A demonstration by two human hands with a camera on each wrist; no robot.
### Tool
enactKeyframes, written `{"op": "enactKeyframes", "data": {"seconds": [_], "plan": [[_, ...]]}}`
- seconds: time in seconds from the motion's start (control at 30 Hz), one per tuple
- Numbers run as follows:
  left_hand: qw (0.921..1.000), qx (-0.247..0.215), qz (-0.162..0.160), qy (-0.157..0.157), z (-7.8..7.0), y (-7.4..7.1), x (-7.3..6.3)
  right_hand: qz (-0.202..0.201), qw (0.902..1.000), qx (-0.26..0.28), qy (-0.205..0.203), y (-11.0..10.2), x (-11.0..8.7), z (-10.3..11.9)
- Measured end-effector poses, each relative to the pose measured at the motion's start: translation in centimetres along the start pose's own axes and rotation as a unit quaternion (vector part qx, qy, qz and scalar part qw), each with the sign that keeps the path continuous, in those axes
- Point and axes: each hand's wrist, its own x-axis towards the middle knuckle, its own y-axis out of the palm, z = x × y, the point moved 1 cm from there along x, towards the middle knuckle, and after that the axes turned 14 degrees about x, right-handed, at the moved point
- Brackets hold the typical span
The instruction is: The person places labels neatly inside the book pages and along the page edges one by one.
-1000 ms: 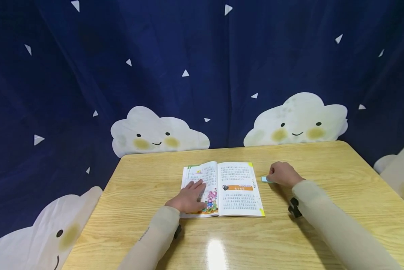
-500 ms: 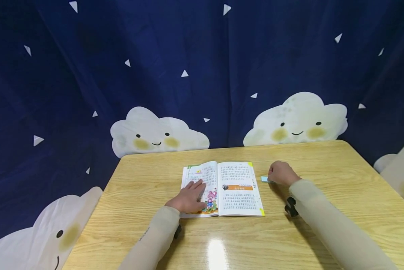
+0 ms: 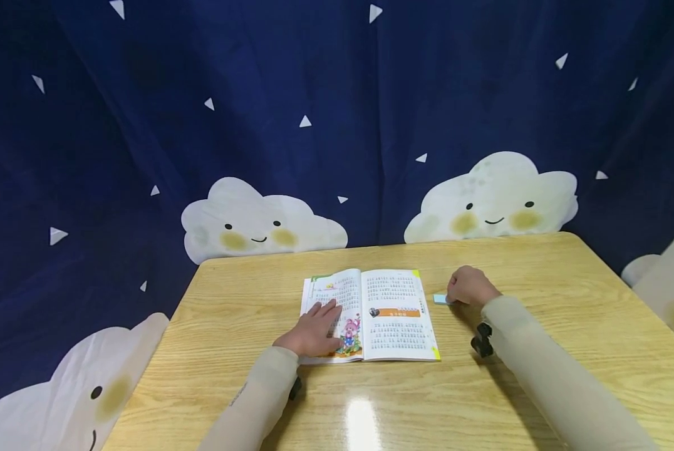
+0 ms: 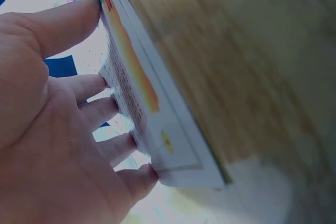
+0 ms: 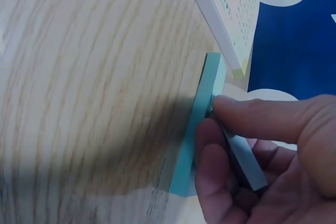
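The left grip (image 3: 314,330) is resting spread on the open illustrated book (image 3: 396,291). Beside the book, the right grip (image 3: 471,287) is pinching a pale strip (image 5: 245,158) by a teal block (image 5: 198,121) on the bench (image 3: 545,282).

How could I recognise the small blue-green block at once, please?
On the wooden table lies an open book. Just right of it, touching the right hand, is the small block. Unlike the wide, white-paged book, it is narrow and blue-green.
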Motion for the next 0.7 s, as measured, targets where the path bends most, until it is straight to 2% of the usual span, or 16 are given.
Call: {"op": "enactKeyframes", "data": {"seconds": [0.7], "plan": [[1.0000, -0.002, -0.003, -0.001, 0.00, -0.08, 0.05, 0.022, 0.9980, 0.006, 0.058, -0.45, 0.72, -0.24]]}}
